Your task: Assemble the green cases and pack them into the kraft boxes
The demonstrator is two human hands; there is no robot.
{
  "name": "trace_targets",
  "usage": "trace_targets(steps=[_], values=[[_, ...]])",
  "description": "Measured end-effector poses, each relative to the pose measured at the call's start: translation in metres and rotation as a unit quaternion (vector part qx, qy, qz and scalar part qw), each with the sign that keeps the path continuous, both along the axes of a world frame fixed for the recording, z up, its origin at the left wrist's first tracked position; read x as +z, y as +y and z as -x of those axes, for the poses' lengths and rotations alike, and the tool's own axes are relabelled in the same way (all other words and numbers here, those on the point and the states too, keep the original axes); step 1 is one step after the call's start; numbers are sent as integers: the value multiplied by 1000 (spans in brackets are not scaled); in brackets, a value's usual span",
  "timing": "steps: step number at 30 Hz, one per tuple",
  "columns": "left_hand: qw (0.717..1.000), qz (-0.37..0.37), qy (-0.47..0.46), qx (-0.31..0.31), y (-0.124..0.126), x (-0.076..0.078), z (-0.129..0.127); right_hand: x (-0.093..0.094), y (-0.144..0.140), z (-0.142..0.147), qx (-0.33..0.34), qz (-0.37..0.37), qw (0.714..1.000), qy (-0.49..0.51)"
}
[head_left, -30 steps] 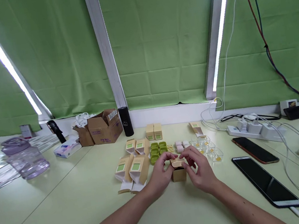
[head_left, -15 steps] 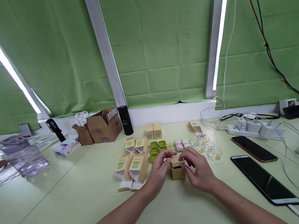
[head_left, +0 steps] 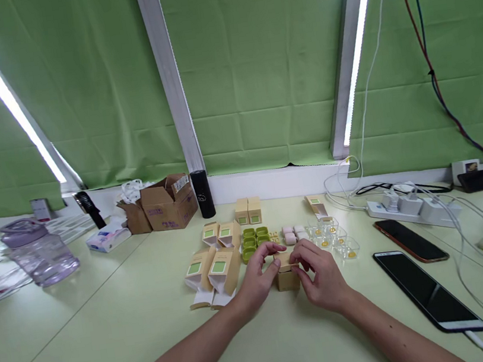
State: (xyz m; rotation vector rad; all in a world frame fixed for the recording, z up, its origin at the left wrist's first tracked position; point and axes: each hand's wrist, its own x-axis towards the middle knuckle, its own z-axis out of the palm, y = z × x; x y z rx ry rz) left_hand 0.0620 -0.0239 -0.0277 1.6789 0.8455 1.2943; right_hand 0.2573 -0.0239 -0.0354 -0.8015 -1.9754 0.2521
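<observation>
Kraft box (head_left: 288,279) pinched between left hand (head_left: 257,277), right hand (head_left: 322,274); bare table (head_left: 109,325) nearside.

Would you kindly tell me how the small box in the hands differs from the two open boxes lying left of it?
The small box stands upright between the left hand and right hand; the open boxes lie tilted, untouched. The small box is squat and plain; the open boxes are longer, with green labels and flaps hanging out. Both are tan cardboard.

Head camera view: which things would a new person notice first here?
First, the left hand and right hand pinch a small brown box at the table's centre. Behind them lie open brown cartons and green trays. On the right rests a black phone.
</observation>
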Motion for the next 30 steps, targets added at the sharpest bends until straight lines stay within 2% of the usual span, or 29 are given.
trace_targets(steps=[9,18,30], values=[[1000,10,8,-1,-5,5,0,-1,0,-1,3,-42,999,-23],[1000,6,26,9,-4,3,-1,-5,3,0,15,-99,995,-2],[998,-1,51,24,-6,6,-2,-4,4,-1,25,-91,996,-11]])
